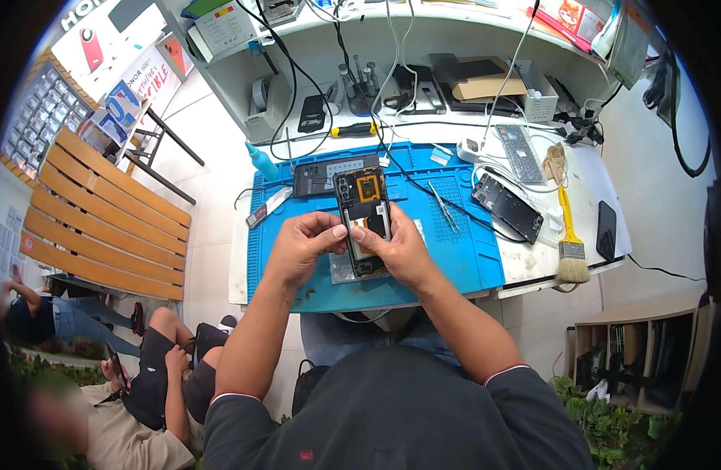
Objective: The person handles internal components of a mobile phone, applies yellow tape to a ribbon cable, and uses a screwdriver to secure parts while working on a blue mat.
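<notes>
Over the blue repair mat (470, 235), I hold a smartphone with its back cover off (362, 196). Its camera lenses, an orange coil and the battery area are exposed. My right hand (406, 249) wraps round the right edge, its thumb lying across the inside. On the opposite edge, my left hand (304, 241) is closed, thumb and curled fingers pinching the side near the battery; whether a small part is between them is hidden. Behind the phone lies a dark phone panel (317, 178). A clear plastic bag (341, 268) shows partly beneath it.
Tweezers (443, 207) lie right of the phone, beside another opened phone (507, 207). Farther right are a yellow brush (570, 243) and a black phone (606, 231). A blue bottle (261, 161) stands at left. Cables hang across the bench. Other people (153, 376) sit at lower left.
</notes>
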A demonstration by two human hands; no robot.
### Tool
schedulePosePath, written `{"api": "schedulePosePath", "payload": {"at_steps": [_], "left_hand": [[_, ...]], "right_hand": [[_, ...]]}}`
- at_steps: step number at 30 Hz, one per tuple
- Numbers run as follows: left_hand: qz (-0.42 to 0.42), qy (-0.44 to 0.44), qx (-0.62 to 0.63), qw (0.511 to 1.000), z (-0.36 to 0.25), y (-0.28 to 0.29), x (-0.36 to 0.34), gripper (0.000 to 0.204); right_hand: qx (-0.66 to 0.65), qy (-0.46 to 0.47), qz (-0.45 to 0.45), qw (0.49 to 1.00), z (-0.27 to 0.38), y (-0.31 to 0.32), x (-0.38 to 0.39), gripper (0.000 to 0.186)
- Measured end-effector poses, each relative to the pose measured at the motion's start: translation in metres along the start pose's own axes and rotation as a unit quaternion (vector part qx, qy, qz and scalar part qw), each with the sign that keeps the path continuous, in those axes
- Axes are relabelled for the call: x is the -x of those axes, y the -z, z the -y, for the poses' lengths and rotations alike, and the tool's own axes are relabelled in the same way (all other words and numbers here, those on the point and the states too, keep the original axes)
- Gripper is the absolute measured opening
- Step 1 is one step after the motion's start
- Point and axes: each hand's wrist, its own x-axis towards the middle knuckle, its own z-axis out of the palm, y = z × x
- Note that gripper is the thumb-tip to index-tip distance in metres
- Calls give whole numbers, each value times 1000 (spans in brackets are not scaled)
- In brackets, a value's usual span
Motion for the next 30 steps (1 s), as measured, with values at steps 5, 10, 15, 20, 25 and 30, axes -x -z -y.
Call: {"api": "schedulePosePath", "payload": {"at_steps": [5, 10, 15, 20, 25, 30], "left_hand": [[-37, -27, 20, 999, -15, 13, -7, 30], [-47, -21, -17, 999, -25, 12, -10, 27], [-44, -38, 2, 998, -21, 10, -9, 25], [-40, -31, 5, 999, -19, 8, -14, 25], [-67, -42, 26, 997, -32, 12, -21, 27], [-78, -45, -17, 996, -37, 16, -25, 28]], "right_hand": [[23, -2, -22, 999, -2, -5, -2, 50], [73, 21, -19, 997, -3, -3, -1, 56], [59, 39, 4, 997, 0, -5, 2, 53], [61, 27, 1, 998, -1, -2, 1, 53], [64, -12, 17, 998, 0, -2, 0, 55], [62, -2, 21, 998, 0, -2, 2, 56]]}}
